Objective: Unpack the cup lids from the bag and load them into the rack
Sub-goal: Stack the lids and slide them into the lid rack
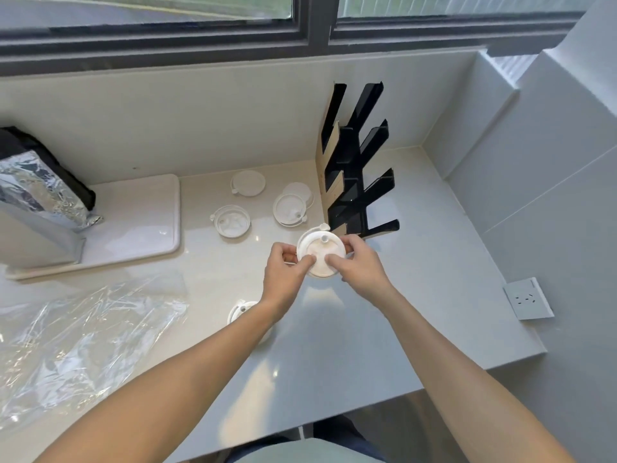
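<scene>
Both hands hold one white cup lid [320,250] above the counter, just in front of the black rack [359,168]. My left hand [287,275] pinches its left edge and my right hand [359,264] its right edge, thumbs pressed on the top. The rack stands upright with several slanted slots, none holding a lid that I can see. Three more lids lie loose on the counter: one [247,183] at the back, one [232,221] to the left, and a small stack [291,208] beside the rack. Another lid [241,312] is partly hidden under my left forearm. The clear plastic bag [83,342] lies crumpled at the left.
A white tray [147,222] sits at the left with a foil-lined insulated bag [36,192] standing on it. A wall and window sill run along the back. A wall socket [527,299] is on the right wall, beside the counter's right edge.
</scene>
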